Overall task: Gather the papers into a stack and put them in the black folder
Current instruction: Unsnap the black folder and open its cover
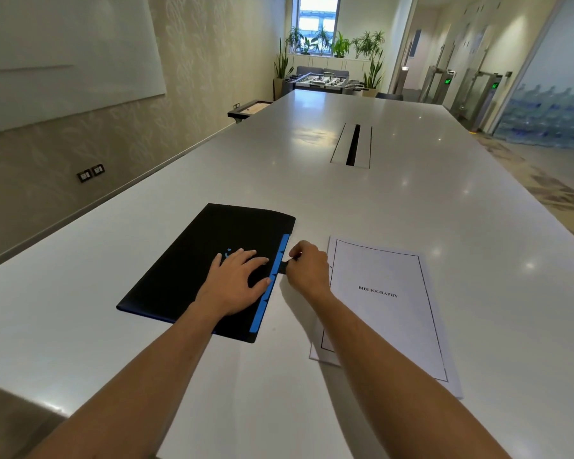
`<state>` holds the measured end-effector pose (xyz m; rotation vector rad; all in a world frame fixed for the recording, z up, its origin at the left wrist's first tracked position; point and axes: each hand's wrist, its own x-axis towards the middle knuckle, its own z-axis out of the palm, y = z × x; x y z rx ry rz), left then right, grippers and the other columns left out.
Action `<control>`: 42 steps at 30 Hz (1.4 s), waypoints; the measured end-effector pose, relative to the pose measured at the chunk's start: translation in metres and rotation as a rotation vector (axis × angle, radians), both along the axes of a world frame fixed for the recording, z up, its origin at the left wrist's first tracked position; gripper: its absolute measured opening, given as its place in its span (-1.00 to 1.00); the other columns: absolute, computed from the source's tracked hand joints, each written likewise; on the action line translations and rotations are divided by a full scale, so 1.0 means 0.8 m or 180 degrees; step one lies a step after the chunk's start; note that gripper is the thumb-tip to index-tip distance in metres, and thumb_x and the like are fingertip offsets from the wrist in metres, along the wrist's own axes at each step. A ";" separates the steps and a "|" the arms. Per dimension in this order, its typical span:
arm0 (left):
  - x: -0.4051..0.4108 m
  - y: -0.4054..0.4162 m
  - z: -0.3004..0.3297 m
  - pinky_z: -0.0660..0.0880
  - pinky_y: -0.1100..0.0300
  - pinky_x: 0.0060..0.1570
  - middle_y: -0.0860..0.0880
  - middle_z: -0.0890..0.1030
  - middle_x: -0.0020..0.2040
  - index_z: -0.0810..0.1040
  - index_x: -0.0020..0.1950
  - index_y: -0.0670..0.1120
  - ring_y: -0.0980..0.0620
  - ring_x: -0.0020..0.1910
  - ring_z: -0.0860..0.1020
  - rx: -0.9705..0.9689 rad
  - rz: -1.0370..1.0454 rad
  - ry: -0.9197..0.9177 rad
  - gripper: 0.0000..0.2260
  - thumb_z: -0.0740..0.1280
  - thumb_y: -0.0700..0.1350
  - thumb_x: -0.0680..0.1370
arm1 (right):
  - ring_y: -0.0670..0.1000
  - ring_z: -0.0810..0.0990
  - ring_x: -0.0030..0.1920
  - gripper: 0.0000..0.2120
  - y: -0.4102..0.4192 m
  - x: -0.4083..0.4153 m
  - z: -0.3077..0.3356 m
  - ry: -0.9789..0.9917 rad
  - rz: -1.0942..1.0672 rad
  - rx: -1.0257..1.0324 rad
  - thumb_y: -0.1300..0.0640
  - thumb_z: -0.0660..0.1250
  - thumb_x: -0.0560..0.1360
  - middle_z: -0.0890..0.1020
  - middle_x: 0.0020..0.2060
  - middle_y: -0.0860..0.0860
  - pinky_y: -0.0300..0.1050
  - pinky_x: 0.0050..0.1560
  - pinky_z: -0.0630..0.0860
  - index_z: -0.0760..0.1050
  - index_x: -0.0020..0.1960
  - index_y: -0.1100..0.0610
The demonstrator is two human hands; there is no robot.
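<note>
A black folder (193, 260) with a blue strip along its right edge lies closed on the white table (411, 200). My left hand (236, 279) rests flat on its cover, fingers spread. My right hand (307, 268) pinches the small black tab (281, 267) that sticks out from the folder's right edge. Just right of the folder lies a stack of white papers (395, 313), top sheet framed in black and titled "BIBLIOGRAPHY"; my right forearm covers the stack's lower left part.
A long cable slot (353, 145) is set into the table's middle, farther away. The table's left edge runs along a wall with sockets (91, 172). A foosball table (322, 81) and plants stand at the room's far end.
</note>
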<state>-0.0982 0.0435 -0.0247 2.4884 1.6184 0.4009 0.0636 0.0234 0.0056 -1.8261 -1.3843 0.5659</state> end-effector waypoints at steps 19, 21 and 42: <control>0.016 -0.012 0.009 0.14 -0.20 0.46 0.03 0.40 0.42 0.42 0.37 0.15 0.02 0.46 0.28 0.0159 -0.0161 -0.0782 -0.62 0.28 0.11 0.55 | 0.24 0.65 0.03 -0.64 -0.030 0.007 0.022 0.2842 -0.0199 -0.0215 0.46 0.28 0.45 0.56 0.09 0.24 0.16 0.05 0.63 0.38 0.05 0.04; 0.016 -0.013 0.015 0.10 -0.19 0.48 0.01 0.37 0.45 0.41 0.39 0.14 -0.01 0.50 0.21 0.0027 -0.0176 -0.0977 -0.62 0.28 0.06 0.57 | 0.25 0.64 0.04 -0.69 -0.034 0.004 0.027 0.3141 -0.0199 -0.0167 0.44 0.17 0.52 0.54 0.11 0.26 0.14 -0.01 0.65 0.36 0.08 0.05; 0.075 -0.033 0.134 0.48 0.06 -0.02 -0.21 0.47 0.21 0.45 0.23 -0.22 -0.16 0.10 0.55 0.0317 0.0559 0.1136 -0.76 0.25 -0.25 0.56 | 0.20 0.69 -0.03 -0.69 -0.047 0.014 0.048 0.3207 0.0013 -0.0081 0.43 0.06 0.57 0.58 0.11 0.26 0.13 -0.12 0.67 0.38 0.22 0.18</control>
